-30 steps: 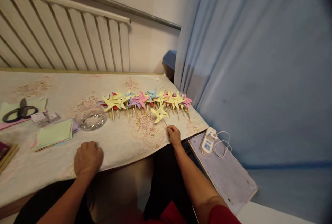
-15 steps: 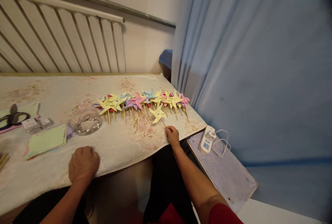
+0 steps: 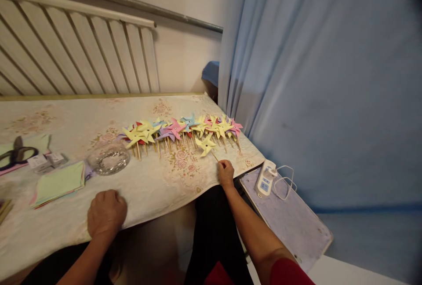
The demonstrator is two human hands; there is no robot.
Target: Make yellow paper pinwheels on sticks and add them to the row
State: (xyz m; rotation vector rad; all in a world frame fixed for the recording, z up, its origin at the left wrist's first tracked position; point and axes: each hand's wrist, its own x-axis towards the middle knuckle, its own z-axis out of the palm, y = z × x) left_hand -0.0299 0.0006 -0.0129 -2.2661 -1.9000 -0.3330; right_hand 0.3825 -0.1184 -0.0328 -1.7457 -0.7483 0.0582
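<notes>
Between the fingers of my right hand (image 3: 226,173) is the stick of a yellow pinwheel (image 3: 206,145), near the table's front right edge. Its paper head lies just in front of a long row of pinwheels (image 3: 176,128) in yellow, pink, blue, purple and red. My left hand (image 3: 107,212) rests closed on the table's front edge; its fingers curl under, and what they hold, if anything, is hidden. Beyond it sit a stack of green paper squares (image 3: 61,184) and a clear round dish (image 3: 110,160) of small metal pieces.
Black scissors (image 3: 18,154) and two small clear boxes (image 3: 46,162) are at the left of the flowered table (image 3: 148,197). A power strip (image 3: 265,179) with a white cable sits on a lower purple surface (image 3: 290,219) at right, beside a blue curtain (image 3: 323,100).
My right hand has moved slightly to the right, carrying the yellow pinwheel with it. My left hand stays at the table's edge.
</notes>
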